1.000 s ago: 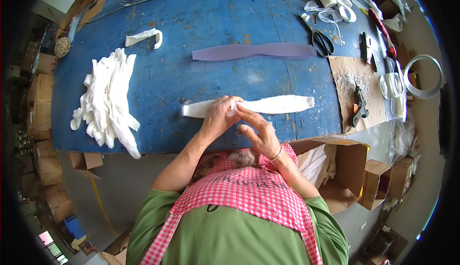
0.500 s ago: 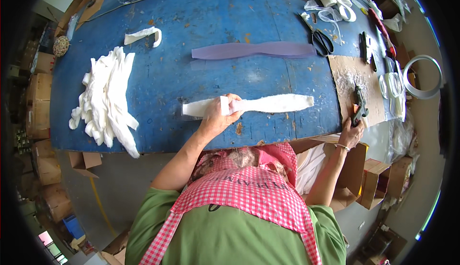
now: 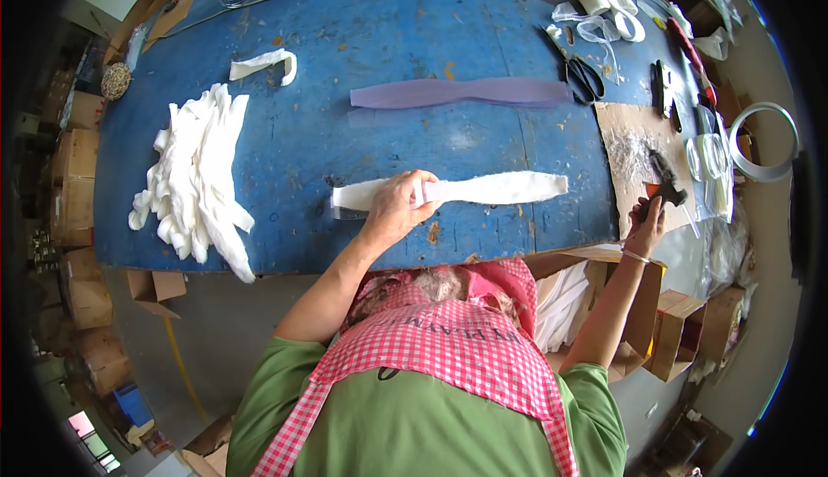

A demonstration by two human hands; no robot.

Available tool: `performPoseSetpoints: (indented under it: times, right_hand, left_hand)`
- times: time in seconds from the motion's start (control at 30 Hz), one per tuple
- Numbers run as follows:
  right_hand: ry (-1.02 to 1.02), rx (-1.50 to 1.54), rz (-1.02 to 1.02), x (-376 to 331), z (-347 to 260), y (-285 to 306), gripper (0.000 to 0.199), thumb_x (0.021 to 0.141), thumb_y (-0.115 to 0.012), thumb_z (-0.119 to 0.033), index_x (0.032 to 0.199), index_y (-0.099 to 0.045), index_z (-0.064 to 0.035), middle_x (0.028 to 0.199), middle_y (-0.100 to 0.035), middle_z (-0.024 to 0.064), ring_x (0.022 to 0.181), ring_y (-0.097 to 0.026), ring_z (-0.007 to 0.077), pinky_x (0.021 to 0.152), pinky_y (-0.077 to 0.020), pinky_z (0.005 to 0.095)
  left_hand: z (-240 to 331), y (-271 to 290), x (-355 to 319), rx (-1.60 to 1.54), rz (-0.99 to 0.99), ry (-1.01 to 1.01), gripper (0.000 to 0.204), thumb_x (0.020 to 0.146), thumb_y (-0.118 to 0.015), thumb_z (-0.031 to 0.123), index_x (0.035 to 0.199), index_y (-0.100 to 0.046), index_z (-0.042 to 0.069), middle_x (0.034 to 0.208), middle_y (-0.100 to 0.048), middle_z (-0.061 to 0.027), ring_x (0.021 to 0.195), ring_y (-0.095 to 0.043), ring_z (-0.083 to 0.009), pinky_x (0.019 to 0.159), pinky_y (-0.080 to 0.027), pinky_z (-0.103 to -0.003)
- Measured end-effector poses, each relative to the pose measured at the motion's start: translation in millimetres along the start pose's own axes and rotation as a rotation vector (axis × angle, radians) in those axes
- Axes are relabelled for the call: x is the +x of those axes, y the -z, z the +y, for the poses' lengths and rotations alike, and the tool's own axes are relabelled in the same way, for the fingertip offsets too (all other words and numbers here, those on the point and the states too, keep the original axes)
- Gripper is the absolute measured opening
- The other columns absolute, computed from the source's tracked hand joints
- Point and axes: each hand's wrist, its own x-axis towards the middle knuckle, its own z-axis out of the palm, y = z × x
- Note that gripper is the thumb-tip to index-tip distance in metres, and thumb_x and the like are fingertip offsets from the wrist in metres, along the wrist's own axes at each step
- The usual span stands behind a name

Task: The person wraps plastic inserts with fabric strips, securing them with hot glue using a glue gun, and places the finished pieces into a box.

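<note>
Head view: left hand pinches long white fuzzy fabric strip; likely light, limp; hold at narrow waist. Right of grip: right hand clasps black glue gun.

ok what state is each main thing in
left hand, closed on the white strip
right hand, gripping the glue gun
white strip, laid out lengthwise, held near mid-length
glue gun, held over the cardboard
purple strip, lying flat
scissors, lying flat
white pile, loosely heaped
small strip, hooked at one end
box, open
</note>
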Motion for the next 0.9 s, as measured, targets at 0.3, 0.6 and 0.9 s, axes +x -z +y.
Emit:
performPoseSetpoints:
  times: [0.3,0.6,0.9]
  right_hand:
    - [-0.189,-0.081,-0.302,-141.7,-44.3,-86.5,0.018,0.079,-0.065,-0.011,0.096,-0.061,-0.006,0.07,-0.059,0.0032,0.048,-0.048,0.0071,0.044,-0.0377,0.02]
    - [-0.156,-0.505,-0.836,-218.1,-26.4,-119.2,0.016,0.077,-0.063,-0.006,0.091,-0.061,0.0019,0.066,-0.061,0.0081,0.053,-0.052,0.0119,0.05,-0.0439,0.0263]
    - [-0.059,-0.648,-0.897,-222.6,-13.5,-124.3,0.022,0.073,-0.066,-0.01,0.089,-0.059,0.0043,0.061,-0.057,0.0168,0.049,-0.049,0.0173,0.049,-0.0418,0.0336]
  left_hand:
    - [-7.8,-1.3,-1.7,-0.002,-0.02,0.067,0.031,0.075,-0.071,0.015,0.102,-0.057,0.008,0.092,-0.061,-0.008,0.081,-0.06,-0.0206,0.069,-0.05,-0.031]
    - [-3.4,0.8,-1.3,0.01,-0.018,0.041,0.032,0.074,-0.072,0.015,0.103,-0.057,0.009,0.086,-0.058,-0.0061,0.076,-0.058,-0.0184,0.066,-0.049,-0.03]
    - [-3.3,-0.8,-1.0,0.052,0.007,0.009,0.033,0.074,-0.072,0.014,0.103,-0.058,0.009,0.084,-0.058,-0.0059,0.075,-0.058,-0.0183,0.065,-0.049,-0.03]
